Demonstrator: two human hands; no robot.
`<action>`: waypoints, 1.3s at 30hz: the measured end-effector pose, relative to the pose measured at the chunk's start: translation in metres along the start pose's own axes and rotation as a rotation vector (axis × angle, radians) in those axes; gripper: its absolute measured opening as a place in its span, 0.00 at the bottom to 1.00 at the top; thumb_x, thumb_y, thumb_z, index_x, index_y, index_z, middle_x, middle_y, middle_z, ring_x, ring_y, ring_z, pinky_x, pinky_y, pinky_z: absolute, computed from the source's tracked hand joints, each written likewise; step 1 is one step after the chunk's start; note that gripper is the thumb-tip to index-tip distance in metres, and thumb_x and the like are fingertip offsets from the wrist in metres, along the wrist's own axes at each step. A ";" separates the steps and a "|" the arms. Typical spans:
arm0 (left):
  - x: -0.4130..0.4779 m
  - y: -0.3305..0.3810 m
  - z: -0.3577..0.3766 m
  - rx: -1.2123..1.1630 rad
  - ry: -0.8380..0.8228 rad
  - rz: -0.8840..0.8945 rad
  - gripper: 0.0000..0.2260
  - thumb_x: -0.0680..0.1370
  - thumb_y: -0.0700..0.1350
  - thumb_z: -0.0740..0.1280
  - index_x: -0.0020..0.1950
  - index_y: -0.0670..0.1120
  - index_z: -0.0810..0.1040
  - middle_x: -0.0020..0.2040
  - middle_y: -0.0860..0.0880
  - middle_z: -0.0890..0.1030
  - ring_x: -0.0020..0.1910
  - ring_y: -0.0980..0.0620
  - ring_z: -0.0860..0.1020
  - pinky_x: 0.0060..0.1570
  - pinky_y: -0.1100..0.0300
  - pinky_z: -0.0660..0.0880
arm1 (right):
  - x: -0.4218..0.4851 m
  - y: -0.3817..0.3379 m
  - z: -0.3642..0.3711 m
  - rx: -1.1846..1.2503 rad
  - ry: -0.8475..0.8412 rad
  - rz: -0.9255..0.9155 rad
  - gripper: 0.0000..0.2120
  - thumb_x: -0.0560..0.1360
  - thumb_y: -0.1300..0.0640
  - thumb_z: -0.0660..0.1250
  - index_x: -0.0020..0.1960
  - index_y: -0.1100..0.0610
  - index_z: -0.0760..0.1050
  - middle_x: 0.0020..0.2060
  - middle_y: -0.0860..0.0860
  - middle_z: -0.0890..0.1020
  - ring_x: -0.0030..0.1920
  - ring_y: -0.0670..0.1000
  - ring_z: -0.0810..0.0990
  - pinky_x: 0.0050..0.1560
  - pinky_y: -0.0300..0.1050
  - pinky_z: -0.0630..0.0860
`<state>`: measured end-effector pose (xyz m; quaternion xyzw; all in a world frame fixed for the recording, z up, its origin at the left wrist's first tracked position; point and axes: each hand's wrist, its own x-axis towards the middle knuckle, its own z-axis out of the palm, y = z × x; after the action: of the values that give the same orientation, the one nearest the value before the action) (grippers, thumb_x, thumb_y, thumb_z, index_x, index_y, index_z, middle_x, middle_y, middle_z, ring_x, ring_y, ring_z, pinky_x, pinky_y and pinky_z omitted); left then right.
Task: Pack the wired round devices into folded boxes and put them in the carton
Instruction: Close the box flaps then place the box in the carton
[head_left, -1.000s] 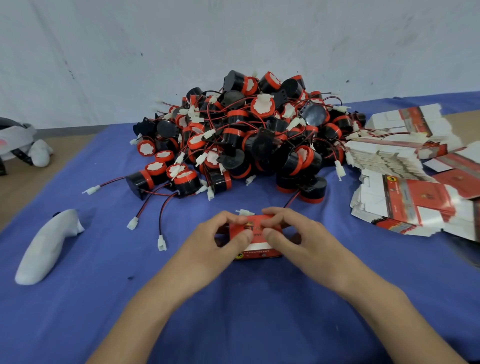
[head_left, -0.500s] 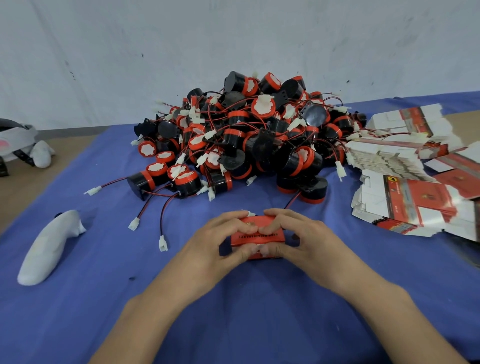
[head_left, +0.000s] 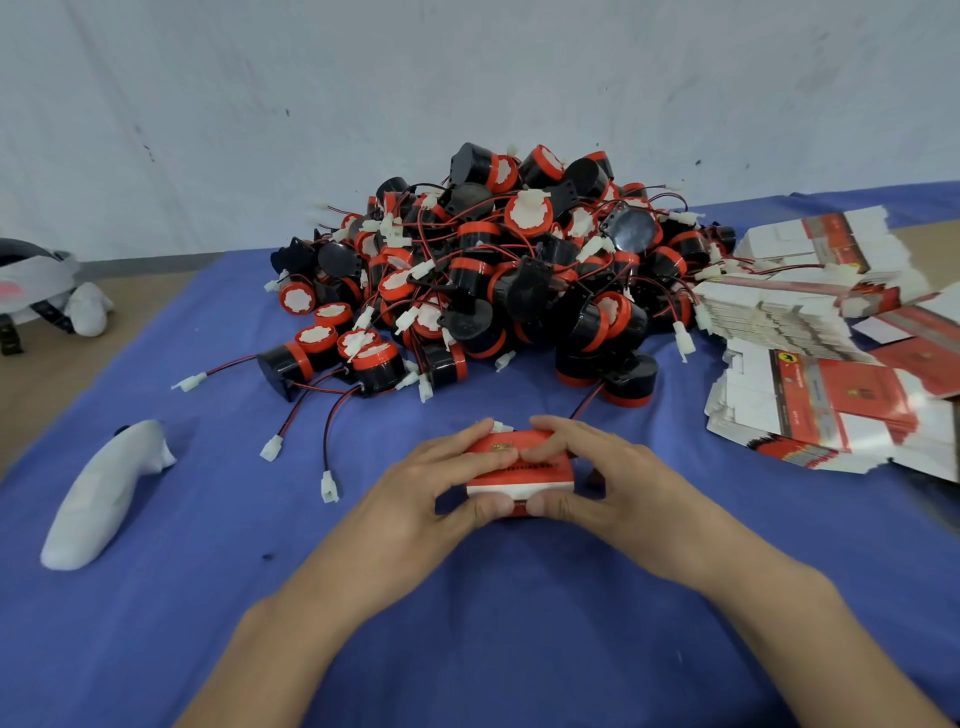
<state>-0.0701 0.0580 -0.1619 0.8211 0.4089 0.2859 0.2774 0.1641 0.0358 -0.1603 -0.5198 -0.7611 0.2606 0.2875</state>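
A small red and white folded box (head_left: 519, 475) sits on the blue cloth in front of me. My left hand (head_left: 431, 488) grips its left side, fingers over the top and thumb on the near face. My right hand (head_left: 597, 480) grips the right side the same way. A white connector pokes out behind the box top. Whatever is inside the box is hidden. Behind it lies a big pile of black and red round devices (head_left: 498, 275) with red and black wires and white plugs. No carton is in view.
Stacks of flat unfolded boxes (head_left: 810, 374) lie at the right. A white handheld controller (head_left: 98, 499) rests on the cloth at the left, and a white headset (head_left: 36, 280) sits at the far left on the bare table. Loose wires (head_left: 327, 441) trail left of the box.
Both hands have turned the box and closed in round it; its white stripe now faces me and my thumbs press the near face.
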 end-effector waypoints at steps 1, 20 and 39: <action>0.000 0.001 0.000 -0.006 -0.003 -0.005 0.21 0.74 0.64 0.64 0.67 0.74 0.70 0.73 0.70 0.66 0.74 0.69 0.61 0.73 0.54 0.66 | 0.000 -0.001 0.000 0.009 0.008 0.003 0.24 0.71 0.33 0.66 0.66 0.34 0.71 0.63 0.23 0.70 0.52 0.27 0.70 0.57 0.30 0.66; 0.003 0.006 0.001 -0.131 0.022 -0.041 0.17 0.77 0.60 0.60 0.65 0.73 0.72 0.70 0.71 0.69 0.72 0.69 0.64 0.69 0.60 0.69 | -0.002 -0.008 0.000 0.090 0.058 0.031 0.12 0.77 0.37 0.61 0.59 0.35 0.74 0.60 0.27 0.74 0.55 0.35 0.74 0.53 0.30 0.69; -0.002 0.011 -0.005 -0.199 0.022 -0.040 0.10 0.80 0.46 0.68 0.53 0.62 0.81 0.69 0.66 0.72 0.68 0.63 0.72 0.63 0.58 0.75 | -0.001 -0.003 -0.003 0.403 -0.062 0.064 0.12 0.83 0.48 0.59 0.58 0.37 0.79 0.67 0.27 0.69 0.69 0.34 0.69 0.71 0.43 0.70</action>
<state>-0.0691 0.0519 -0.1512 0.7779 0.3978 0.3285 0.3588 0.1644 0.0341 -0.1564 -0.4674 -0.6851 0.4326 0.3536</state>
